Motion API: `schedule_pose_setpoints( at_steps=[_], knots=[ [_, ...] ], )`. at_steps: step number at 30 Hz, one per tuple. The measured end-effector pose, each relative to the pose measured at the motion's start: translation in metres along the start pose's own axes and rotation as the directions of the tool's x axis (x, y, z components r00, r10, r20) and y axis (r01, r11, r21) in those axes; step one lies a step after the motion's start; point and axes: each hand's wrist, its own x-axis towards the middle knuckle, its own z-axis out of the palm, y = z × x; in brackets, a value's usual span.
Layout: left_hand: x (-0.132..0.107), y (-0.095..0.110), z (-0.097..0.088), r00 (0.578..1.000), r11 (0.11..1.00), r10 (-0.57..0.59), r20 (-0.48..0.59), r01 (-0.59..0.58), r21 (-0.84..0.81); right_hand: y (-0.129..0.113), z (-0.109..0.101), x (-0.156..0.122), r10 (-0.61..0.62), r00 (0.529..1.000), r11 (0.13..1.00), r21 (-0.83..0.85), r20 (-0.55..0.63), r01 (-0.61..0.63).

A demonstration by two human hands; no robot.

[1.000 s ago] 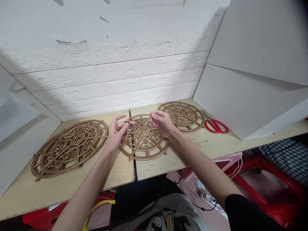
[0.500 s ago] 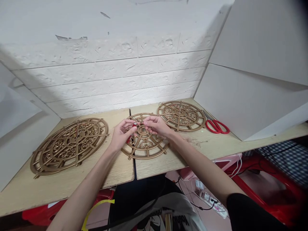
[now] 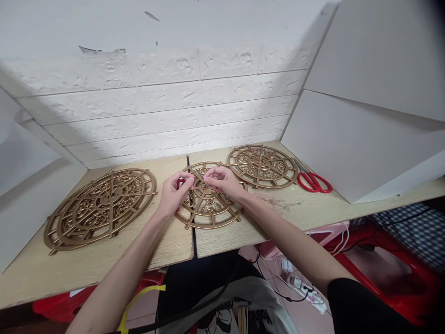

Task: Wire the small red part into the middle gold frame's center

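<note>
My left hand [image 3: 174,191] is closed over the near left part of the middle gold openwork disc [image 3: 212,218]. A red lighter [image 3: 180,183] with a metal top stands in its grip, partly hidden by the fingers, while thumb and forefinger are pressed together. Across a small gap, my right hand [image 3: 224,182] pinches its fingertips above the disc's centre. Whatever lies between those fingertips is too small to make out. The disc lies flat across the seam of the table, its middle partly covered by my hands.
Further gold discs lie to the left [image 3: 100,208] and at the right back [image 3: 264,167]. Red-handled scissors [image 3: 314,182] rest near the right white panel [image 3: 365,148]. A white brick-patterned wall [image 3: 167,111] rises behind the wooden table [image 3: 167,248]. Below is a power strip [image 3: 309,294].
The lighter has moved left, away from my right fingertips, and now sits further back in my left hand. My right hand has stayed nearly in place, still pinched.
</note>
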Motion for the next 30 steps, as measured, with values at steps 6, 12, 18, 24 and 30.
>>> schedule_pose_setpoints(
  at_steps=[6,12,18,24,30],
  knots=[
    [-0.0006,-0.0015,0.0015,0.998,0.996,-0.037,0.047,0.033,0.077,0.0014,0.0033,-0.0017,-0.002,0.999,1.0,-0.003,0.033,0.002],
    [-0.0005,-0.0014,0.0018,0.998,0.996,-0.023,0.052,0.018,0.087,0.0022,0.0027,-0.0011,0.017,0.999,0.999,0.045,0.042,-0.019],
    [-0.0003,-0.0004,0.0011,0.999,0.993,-0.012,0.051,0.006,0.117,0.0027,0.0035,0.0012,0.048,0.999,0.979,0.199,0.024,-0.052],
    [-0.0005,-0.0025,0.0004,0.996,0.985,0.042,0.073,-0.053,0.161,0.0016,0.0048,0.0013,0.061,0.998,0.982,0.181,0.012,-0.063],
    [-0.0024,-0.0016,0.0021,0.995,0.995,0.005,0.096,-0.015,0.101,0.0035,0.0056,0.0018,0.053,0.999,0.973,0.225,0.002,-0.052]
  ],
)
